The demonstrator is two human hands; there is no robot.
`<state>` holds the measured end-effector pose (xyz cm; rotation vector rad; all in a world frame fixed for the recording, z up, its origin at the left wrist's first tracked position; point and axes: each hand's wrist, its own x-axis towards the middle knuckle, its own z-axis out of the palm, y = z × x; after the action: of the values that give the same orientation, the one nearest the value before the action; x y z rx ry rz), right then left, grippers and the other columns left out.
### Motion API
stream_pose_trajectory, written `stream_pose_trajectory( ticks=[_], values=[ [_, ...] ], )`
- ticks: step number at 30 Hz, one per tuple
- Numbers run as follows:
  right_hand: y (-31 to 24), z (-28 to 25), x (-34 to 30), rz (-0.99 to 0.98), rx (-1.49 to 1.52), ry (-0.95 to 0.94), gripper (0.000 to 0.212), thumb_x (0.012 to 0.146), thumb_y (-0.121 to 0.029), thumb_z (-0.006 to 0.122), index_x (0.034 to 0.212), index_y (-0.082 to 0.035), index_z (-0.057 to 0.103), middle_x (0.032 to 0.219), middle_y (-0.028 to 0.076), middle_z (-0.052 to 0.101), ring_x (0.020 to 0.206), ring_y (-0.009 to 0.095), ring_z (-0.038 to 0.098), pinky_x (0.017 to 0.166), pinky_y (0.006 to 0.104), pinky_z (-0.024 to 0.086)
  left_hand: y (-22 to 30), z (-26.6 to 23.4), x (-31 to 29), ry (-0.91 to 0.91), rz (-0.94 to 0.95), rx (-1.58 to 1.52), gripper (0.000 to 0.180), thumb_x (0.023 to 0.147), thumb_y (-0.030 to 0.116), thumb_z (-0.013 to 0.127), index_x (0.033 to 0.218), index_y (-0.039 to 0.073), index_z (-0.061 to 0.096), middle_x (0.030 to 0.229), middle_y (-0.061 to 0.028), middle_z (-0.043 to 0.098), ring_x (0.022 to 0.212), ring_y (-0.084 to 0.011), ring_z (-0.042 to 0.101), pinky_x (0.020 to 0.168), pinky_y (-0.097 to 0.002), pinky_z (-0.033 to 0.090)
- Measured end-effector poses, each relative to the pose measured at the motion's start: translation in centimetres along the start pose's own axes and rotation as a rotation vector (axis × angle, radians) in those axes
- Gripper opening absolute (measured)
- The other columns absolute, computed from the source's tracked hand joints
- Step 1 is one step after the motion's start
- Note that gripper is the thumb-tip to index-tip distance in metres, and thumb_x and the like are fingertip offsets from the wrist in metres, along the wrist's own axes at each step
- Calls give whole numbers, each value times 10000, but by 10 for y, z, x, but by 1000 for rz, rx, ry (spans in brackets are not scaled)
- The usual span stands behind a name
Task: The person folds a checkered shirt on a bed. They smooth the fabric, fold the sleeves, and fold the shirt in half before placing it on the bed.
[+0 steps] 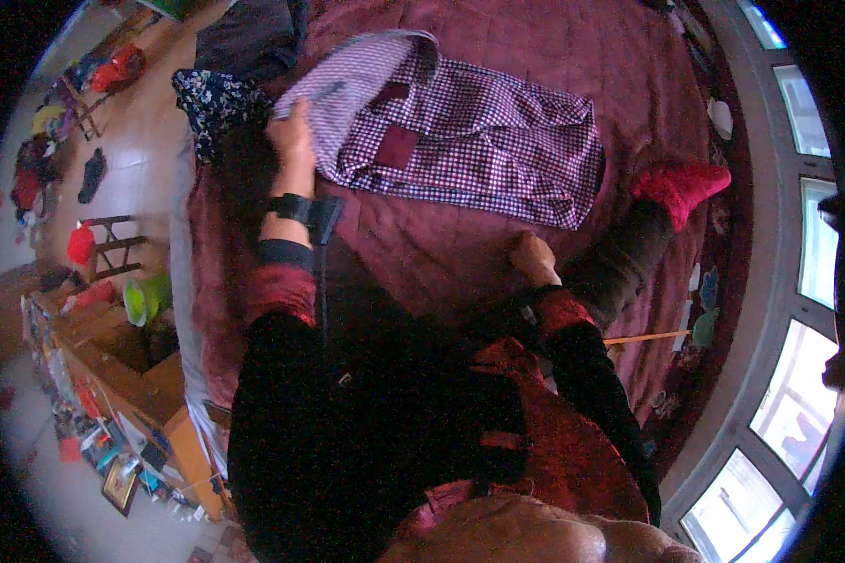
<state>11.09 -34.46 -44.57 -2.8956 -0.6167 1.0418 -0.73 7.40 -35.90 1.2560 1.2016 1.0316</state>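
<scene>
A purple-and-white checked garment (498, 141) with dark red patches lies spread on the maroon bedspread (479, 220); its exact kind does not show. My left hand (294, 139) is closed on its left edge, and a flap there is lifted and folded over, blurred by motion. A dark band and a small black device sit on my left wrist. My right hand (533, 257) rests curled on the bedspread, just below the garment's near edge and apart from it. Nothing shows between its fingers.
Dark floral cloth (211, 108) and grey cloth (249, 38) lie at the bed's far left. My leg, in a pink sock (683, 190), stretches out on the right. Beyond the bed's left side stand a wooden cabinet (113, 366) and a green container (145, 300). Windows line the right.
</scene>
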Motion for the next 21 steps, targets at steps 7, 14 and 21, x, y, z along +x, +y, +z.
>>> stream_pose_trajectory(
  ticks=[7, 14, 21],
  values=[
    [2, -5, -8, -43, -126, -35, 365, 961, -115, 504, 1306, 0, 530, 1093, 104, 668, 941, 246, 657, 791, 325, 542, -3, -91, 46, 321, 333, 373, 566, 860, 171, 690, 1323, -69, 470, 1360, -250, 493, 1245, -372, 491, 1073, -434, 390],
    [12, 16, 15, -52, -22, 95, 324, 861, -286, 622, 1134, -113, 594, 959, 111, 651, 907, 321, 650, 772, 429, 545, -20, -25, -10, -325, 876, 669, 505, 821, 173, 716, 1271, 27, 541, 1246, -197, 587, 1178, -374, 535, 1042, -441, 413],
    [25, 24, 19, -116, 23, 112, 227, 885, -282, 612, 988, -83, 645, 888, 89, 656, 829, 288, 660, 718, 402, 549, -43, 4, -64, -748, 990, 1025, 820, 752, 356, 788, 1445, 134, 410, 1483, -185, 392, 1393, -398, 331, 1116, -517, 321]
  ],
)
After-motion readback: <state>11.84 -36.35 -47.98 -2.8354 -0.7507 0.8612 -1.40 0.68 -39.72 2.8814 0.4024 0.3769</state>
